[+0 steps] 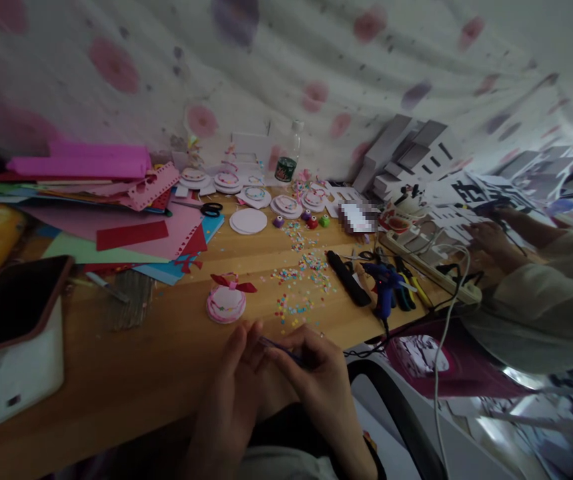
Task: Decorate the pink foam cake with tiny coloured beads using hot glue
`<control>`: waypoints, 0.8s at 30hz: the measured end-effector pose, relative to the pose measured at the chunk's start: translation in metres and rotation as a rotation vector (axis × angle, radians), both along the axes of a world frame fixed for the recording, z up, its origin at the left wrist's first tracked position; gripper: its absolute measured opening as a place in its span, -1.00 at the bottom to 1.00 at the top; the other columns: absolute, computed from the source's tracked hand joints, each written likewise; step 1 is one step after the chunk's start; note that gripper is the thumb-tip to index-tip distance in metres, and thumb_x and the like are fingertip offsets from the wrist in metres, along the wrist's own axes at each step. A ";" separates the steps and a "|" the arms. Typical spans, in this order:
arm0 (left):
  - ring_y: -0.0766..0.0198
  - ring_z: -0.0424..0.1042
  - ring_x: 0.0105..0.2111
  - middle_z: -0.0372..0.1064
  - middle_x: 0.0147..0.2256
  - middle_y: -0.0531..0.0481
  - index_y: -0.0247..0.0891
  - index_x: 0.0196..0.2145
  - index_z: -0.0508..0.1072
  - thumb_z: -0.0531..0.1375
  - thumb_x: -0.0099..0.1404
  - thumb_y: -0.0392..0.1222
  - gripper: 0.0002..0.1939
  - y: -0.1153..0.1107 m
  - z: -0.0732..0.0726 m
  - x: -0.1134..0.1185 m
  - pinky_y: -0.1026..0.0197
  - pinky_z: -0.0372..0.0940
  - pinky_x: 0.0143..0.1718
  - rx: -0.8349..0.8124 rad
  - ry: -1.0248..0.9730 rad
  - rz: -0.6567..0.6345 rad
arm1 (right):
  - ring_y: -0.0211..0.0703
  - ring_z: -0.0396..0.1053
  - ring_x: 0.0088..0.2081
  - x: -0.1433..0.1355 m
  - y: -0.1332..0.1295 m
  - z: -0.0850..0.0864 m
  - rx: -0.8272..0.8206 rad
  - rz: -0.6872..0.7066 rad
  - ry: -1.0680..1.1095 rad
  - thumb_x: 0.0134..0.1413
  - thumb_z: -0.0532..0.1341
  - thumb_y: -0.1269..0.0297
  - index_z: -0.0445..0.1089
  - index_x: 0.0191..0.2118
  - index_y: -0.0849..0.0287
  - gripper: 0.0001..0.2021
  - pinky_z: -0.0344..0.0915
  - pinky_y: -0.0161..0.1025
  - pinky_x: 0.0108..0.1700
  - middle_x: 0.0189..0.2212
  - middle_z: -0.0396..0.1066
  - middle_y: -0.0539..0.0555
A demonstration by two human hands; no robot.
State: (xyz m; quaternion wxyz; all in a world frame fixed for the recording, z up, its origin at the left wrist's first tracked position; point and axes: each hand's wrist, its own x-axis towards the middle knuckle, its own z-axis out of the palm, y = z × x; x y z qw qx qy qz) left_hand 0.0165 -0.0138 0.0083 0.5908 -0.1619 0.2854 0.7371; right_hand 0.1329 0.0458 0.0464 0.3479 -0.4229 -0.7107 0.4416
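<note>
My right hand (316,373) is closed around a thin dark tool (284,348), perhaps tweezers, its tip pointing left toward my other hand. My left hand (239,380) is held beside that tip, palm turned inward and fingers bent; whether something small lies at its fingertips cannot be made out. Just beyond my hands sits a small round pink-and-white craft piece (225,305) with a red bow (234,285) on top. Colourful confetti bits (294,307) are scattered on the wooden table (181,360) to its right.
Coloured paper (81,220) and a phone (16,300) lie left. White discs (248,221), black-handled scissors (211,209) and a bottle (286,160) stand or lie farther back. Right are a blue glue gun (384,287), pliers (404,287), a power strip (431,270) and another person's hands (491,233).
</note>
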 end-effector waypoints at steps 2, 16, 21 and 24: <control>0.30 0.61 -0.25 0.64 -0.28 0.07 -0.13 -0.32 0.63 0.45 0.10 -0.26 -0.84 0.001 0.000 -0.003 0.28 0.48 -0.20 0.036 -0.096 -0.048 | -0.23 0.29 -0.51 -0.001 -0.002 0.003 0.015 0.004 0.009 0.07 0.38 0.16 0.49 -0.47 0.16 -0.78 0.15 -0.29 -0.46 -0.57 0.41 -0.02; 0.34 0.61 -0.33 0.64 -0.35 0.22 -0.01 -0.39 0.63 0.54 -0.08 -0.21 -0.73 -0.001 0.023 0.005 0.31 0.49 -0.22 0.170 -0.266 -0.115 | -0.21 0.43 -0.48 -0.013 -0.015 0.004 0.285 -0.055 0.031 0.07 0.39 0.35 0.46 -0.45 0.11 -0.87 0.29 -0.32 -0.45 -0.53 0.45 -0.03; 0.41 0.60 -0.34 0.63 -0.36 0.23 -0.05 -0.37 0.62 0.54 -0.09 -0.28 -0.70 0.000 0.023 0.005 0.39 0.47 -0.21 0.162 -0.305 -0.090 | -0.20 0.46 -0.46 -0.014 -0.014 0.004 0.281 -0.040 0.049 0.08 0.39 0.35 0.48 -0.42 0.11 -0.89 0.34 -0.33 -0.42 -0.52 0.47 -0.02; 0.42 0.60 -0.34 0.63 -0.37 0.22 -0.07 -0.38 0.62 0.55 -0.12 -0.30 -0.68 0.002 0.026 0.005 0.41 0.46 -0.22 0.173 -0.340 -0.103 | -0.21 0.45 -0.47 -0.014 -0.013 0.003 0.273 -0.050 0.052 0.09 0.38 0.36 0.48 -0.44 0.11 -0.88 0.33 -0.32 -0.43 -0.53 0.46 -0.02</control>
